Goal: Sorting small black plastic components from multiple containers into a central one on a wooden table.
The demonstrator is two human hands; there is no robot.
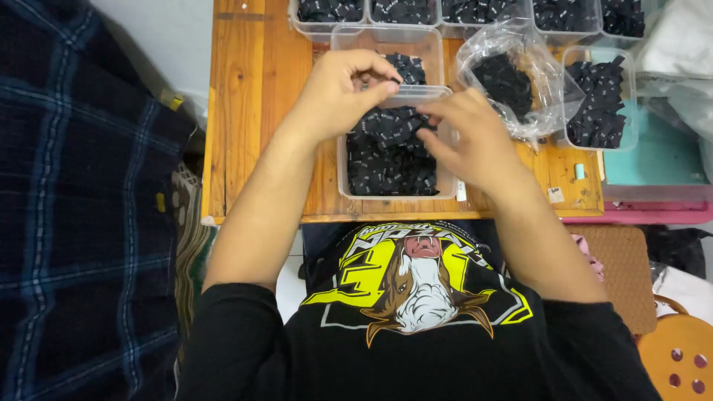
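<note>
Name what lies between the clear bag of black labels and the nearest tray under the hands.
Bare wooden table in the head view; the right hand overlaps the gap between bag and tray.

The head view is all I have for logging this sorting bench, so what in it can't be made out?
- Left hand: fingertips curl inward, hiding whether they pinch a label.
- Clear tub: both hands cover its far rim; the black labels are too small to tell apart.
- Back row of tubs: cut off by the top edge.
- Right hand: fingertips blurred.
</note>
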